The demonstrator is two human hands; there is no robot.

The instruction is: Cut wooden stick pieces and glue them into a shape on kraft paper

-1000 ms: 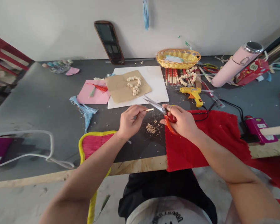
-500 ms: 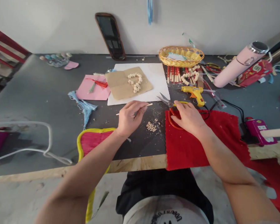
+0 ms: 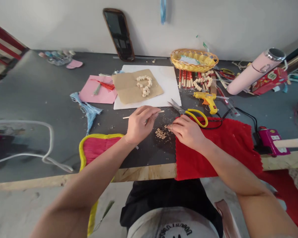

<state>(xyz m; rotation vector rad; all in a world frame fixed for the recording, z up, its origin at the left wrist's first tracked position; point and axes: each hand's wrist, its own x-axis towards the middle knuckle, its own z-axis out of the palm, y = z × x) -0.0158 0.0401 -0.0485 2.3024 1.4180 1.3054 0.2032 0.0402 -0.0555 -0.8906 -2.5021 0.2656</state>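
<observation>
My left hand (image 3: 142,125) is closed around a thin pale wooden stick (image 3: 126,117), whose ends stick out on both sides. My right hand (image 3: 187,131) reaches to the edge of a small pile of short cut wood pieces (image 3: 160,133), thumb and fingers pinched together. What lies between those fingertips is too small to make out. Scissors (image 3: 195,116) with yellow and red handles lie just beyond my right hand, their blades parted. Past both hands, a curved string of wood bits (image 3: 146,89) rests on brown paper (image 3: 125,86).
The brown paper overlaps a white board (image 3: 170,77). A yellow glue gun (image 3: 206,99), a wicker basket (image 3: 196,67) and a pink flask (image 3: 253,74) stand at the right. A red cloth (image 3: 218,145) lies under my right forearm. A blue tassel (image 3: 88,110) and pink paper (image 3: 86,91) are at the left.
My right hand has let go of the scissors, leaving them on the table, and has moved left to the wood pieces. My left hand keeps the stick in nearly the same place.
</observation>
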